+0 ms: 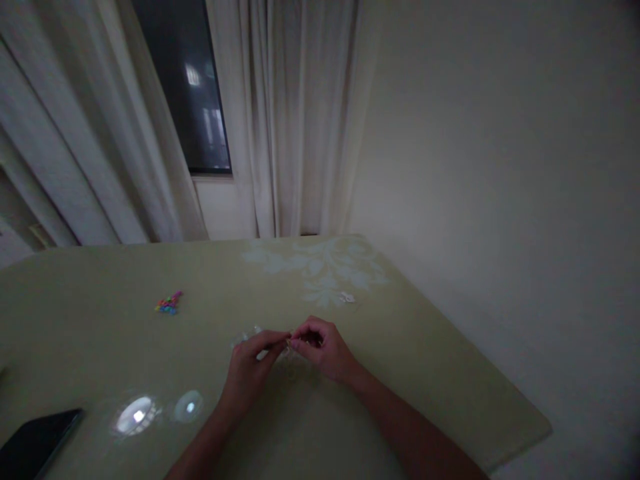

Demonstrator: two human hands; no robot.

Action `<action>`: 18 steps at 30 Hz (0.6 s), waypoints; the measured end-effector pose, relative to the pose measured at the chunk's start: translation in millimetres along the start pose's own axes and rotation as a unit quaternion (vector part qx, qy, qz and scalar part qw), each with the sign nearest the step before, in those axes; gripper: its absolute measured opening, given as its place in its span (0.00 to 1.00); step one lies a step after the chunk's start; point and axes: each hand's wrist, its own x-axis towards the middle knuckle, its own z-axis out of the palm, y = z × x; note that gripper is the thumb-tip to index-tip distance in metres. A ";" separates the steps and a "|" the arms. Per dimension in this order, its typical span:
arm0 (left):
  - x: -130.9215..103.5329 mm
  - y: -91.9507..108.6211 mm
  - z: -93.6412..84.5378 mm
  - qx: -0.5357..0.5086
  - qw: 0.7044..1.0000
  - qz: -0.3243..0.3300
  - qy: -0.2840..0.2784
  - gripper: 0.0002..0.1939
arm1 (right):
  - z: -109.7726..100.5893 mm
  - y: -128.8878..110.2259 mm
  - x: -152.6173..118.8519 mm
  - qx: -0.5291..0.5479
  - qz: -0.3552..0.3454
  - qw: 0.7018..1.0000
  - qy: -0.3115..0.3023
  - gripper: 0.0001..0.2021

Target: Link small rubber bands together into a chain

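Spanning the foreground: one table (425, 373). Two hands above it: left hand (250, 360), right hand (324, 350), both pinching. One dark device (40, 441), lower left. One coloured cluster (169, 305), pieces uncountable. One white scrap (347, 297). One tiny thing (289, 343) between fingertips, mostly finger-hidden.

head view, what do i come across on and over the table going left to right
dark flat device → pile of small colourful pieces → left hand → right hand
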 end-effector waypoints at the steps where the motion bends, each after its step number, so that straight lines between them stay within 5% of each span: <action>1: 1.0 0.9 -1.0 0.005 1.000 0.003 0.007 0.07 | 0.5 2.3 -0.2 -0.014 -0.005 1.000 0.004 0.06; 12: 5.6 3.1 -8.2 -0.009 0.997 -0.028 0.070 0.07 | 6.5 14.1 -5.6 -0.297 -0.052 0.941 -0.155 0.05; 18: 5.6 3.9 -6.7 -0.001 0.999 -0.018 0.048 0.07 | 11.8 6.8 -7.3 -0.398 -0.067 0.902 -0.153 0.04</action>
